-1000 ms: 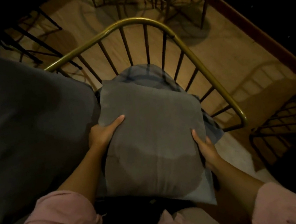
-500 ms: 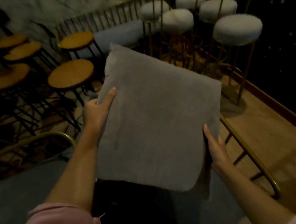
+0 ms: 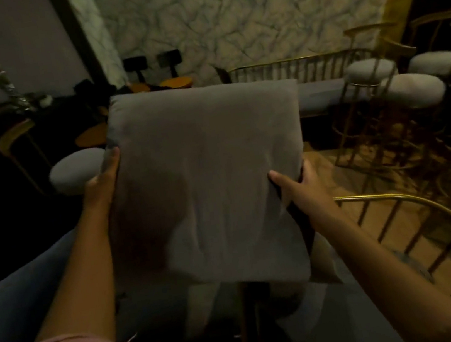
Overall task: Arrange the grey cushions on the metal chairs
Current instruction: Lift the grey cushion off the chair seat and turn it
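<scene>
A square grey cushion (image 3: 208, 179) is held up in the air in front of me, nearly upright, filling the middle of the view. My left hand (image 3: 104, 178) grips its left edge and my right hand (image 3: 298, 186) grips its right edge, thumb on the front face. Down at the right curves the gold back rail of a metal chair (image 3: 416, 202). Beneath the cushion lies a grey seat pad (image 3: 353, 312). Another large grey cushion (image 3: 19, 304) lies at the lower left.
Several white round stools on gold frames (image 3: 411, 90) stand at the right. One white stool (image 3: 77, 169) is left of the cushion. Orange-topped stools (image 3: 176, 83) and a gold-railed bench (image 3: 299, 67) stand by the marble wall. Wooden floor (image 3: 366, 179) lies at the right.
Both hands have lifted the cushion off the chair seat and raised it upright. My view has swung up from the chair to the room beyond.
</scene>
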`<state>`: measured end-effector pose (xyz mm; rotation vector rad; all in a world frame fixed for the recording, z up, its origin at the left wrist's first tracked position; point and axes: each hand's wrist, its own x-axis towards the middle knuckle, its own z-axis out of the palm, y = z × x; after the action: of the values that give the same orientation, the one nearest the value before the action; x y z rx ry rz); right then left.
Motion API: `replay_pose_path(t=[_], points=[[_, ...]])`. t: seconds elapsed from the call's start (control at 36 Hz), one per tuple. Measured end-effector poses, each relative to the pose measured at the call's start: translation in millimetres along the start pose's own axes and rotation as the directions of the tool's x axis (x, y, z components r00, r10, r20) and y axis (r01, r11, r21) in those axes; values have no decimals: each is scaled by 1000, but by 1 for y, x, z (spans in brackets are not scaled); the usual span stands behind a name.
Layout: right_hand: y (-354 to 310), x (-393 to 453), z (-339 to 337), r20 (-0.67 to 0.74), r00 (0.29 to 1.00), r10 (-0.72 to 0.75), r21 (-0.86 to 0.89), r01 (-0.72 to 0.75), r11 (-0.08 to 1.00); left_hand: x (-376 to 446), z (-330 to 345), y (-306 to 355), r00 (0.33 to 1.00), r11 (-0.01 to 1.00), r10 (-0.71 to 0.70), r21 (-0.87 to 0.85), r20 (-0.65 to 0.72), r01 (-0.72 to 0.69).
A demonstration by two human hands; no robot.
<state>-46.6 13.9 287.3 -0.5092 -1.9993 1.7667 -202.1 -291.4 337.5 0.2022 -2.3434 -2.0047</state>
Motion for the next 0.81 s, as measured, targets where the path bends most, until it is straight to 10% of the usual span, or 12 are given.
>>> replay_pose_path(t=[0.28, 0.58, 0.81], points=[[29, 0, 197, 334, 942, 33, -46, -19, 999, 68, -167, -70, 963, 989, -140, 11, -230, 146], [150, 31, 253, 359, 846, 394, -301, -294, 907, 121, -142, -191, 958, 939, -273, 193, -91, 286], [228, 25, 276, 390, 554, 735, -583, -469, 663, 106, -110, -323, 894, 599, -449, 745, 6, 295]])
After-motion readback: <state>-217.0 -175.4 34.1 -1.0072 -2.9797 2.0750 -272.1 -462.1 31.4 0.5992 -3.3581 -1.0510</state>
